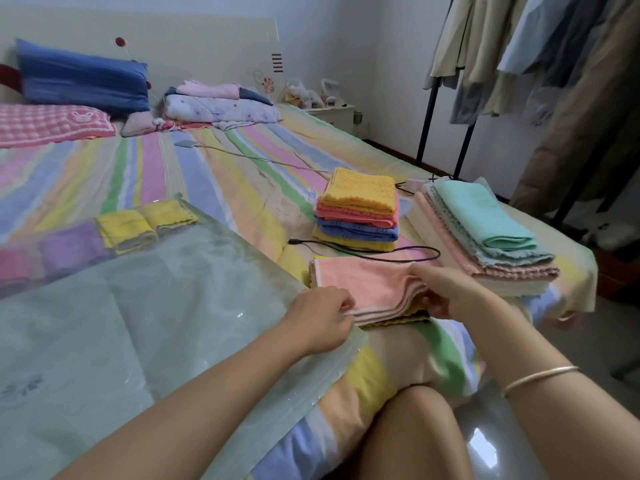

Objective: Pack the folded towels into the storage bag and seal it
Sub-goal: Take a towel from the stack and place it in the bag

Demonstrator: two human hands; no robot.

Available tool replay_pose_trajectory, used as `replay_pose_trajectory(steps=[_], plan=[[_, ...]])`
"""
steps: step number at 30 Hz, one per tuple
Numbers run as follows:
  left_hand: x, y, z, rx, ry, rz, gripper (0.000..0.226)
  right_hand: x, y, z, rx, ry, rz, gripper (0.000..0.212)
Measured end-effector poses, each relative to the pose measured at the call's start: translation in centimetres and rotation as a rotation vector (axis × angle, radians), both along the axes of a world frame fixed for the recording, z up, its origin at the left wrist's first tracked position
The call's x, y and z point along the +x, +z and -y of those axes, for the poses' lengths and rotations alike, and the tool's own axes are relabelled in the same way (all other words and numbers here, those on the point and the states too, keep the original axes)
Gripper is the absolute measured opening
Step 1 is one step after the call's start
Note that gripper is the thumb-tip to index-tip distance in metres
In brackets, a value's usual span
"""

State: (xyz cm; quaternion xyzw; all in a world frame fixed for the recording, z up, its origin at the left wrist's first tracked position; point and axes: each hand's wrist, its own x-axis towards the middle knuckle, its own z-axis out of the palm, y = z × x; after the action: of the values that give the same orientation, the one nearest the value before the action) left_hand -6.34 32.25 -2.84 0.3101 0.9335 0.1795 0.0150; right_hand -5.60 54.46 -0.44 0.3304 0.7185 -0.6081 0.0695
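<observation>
Striped pastel bedsheet (242, 161) covers a bed, seen from a person's head camera. A translucent storage bag (156, 306) lies flat on the left, with folded yellow towels (138, 225) and a purple towel (74, 245) visible through it at the far end.

Beside the bag's right edge lies a folded pink towel (367, 282), on top of a yellow one. The left hand (320, 318) pinches its near left corner. The right hand (446, 289) grips its right edge, fingers curled underneath.

Behind it, past a black cable (363, 249), wait a small stack of towels (358, 213) with an orange one on top and a wider stack (485, 237) topped in mint green.

Packing looks partly done. The step in hand seems to be lifting this pink towel. Next it needs carrying left, folds kept together, and sliding into the bag's mouth beside those already inside. Sealing comes much later.
</observation>
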Motion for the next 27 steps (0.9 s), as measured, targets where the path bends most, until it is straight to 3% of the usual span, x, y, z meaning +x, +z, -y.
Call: replay_pose_trajectory(steps=[2, 5, 7, 10, 12, 13, 15, 18, 19, 21, 23, 27], plan=[[0.0, 0.0, 0.1, 0.112, 0.038, 0.073, 0.035, -0.1, 1.2, 1.3, -0.069, 0.072, -0.059, 0.018], [-0.2, 0.5, 0.3, 0.464, 0.22, 0.153, 0.032, 0.1, 4.4, 3.9, -0.341, 0.167, -0.263, 0.003], [-0.4, 1.1, 1.0, 0.73, 0.422, 0.285, 0.03, 0.8, 7.2, 6.0, -0.446, 0.234, -0.364, 0.011], [-0.9, 2.2, 3.3, 1.243, 0.579, 0.888, 0.048, 1.9, 11.0, 9.7, -0.553, 0.334, -0.436, 0.016], [-0.4, 2.8, 5.6, 1.481, 0.469, 1.286, 0.067, 2.5, 12.9, 12.0, -0.637, 0.413, -0.461, 0.017], [0.2, 3.1, 6.7, 1.548, 0.359, 1.4, 0.074, 2.8, 13.5, 13.2, -0.682, 0.452, -0.479, 0.018], [1.7, 3.2, 9.2, 1.664, 0.192, 1.445, 0.085, 3.0, 14.2, 15.3, -0.753, 0.501, -0.509, 0.028], [4.3, 4.1, 13.5, 1.892, 0.225, 1.353, 0.08, 2.8, 13.4, 17.9, -0.801, 0.51, -0.497, 0.03], [5.1, 4.3, 15.2, 1.93, 0.297, 1.311, 0.075, 2.5, 12.4, 18.5, -0.788, 0.503, -0.461, 0.024], [6.2, 4.7, 18.7, 1.828, 0.454, 1.242, 0.064, 1.9, 9.4, 19.5, -0.689, 0.501, -0.354, 0.017], [6.8, 3.9, 22.2, 1.628, 0.658, 1.136, 0.043, 1.5, 5.6, 20.4, -0.481, 0.541, -0.216, 0.013], [8.4, 0.8, 25.6, 1.164, 0.875, 0.984, 0.03, 2.5, 0.5, 23.0, -0.074, 0.709, 0.021, 0.016]])
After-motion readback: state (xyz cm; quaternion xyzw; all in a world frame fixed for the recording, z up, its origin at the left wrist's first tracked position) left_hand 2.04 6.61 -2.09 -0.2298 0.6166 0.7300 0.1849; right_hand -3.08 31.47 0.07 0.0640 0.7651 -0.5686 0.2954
